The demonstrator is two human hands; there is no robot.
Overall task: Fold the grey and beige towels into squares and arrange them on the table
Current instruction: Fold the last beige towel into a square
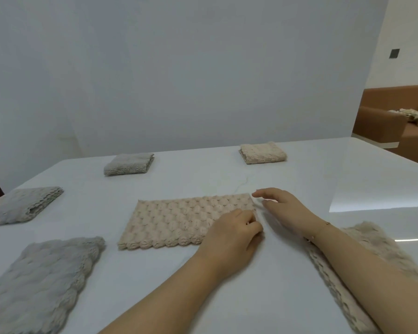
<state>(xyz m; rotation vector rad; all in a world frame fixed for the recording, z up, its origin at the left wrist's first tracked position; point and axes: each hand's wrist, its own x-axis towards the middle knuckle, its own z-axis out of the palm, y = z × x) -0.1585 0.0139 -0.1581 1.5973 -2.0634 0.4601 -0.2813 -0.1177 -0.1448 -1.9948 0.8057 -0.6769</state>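
A beige towel [184,220], folded into a long rectangle, lies flat at the middle of the white table [227,297]. My left hand [232,235] is at its near right corner with the fingers curled onto the towel's edge. Over the far right corner hovers my right hand [285,208], fingers loosely spread and the fingertips at the corner. Two folded squares sit at the back: a grey one [128,163] and a beige one [263,153]. A third folded grey towel [22,204] lies at the left.
A larger grey towel [41,280] lies spread at the near left. Another beige towel [362,261] lies partly under my right forearm at the near right. A plain wall stands behind the table, and a brown sofa [396,112] is at the far right.
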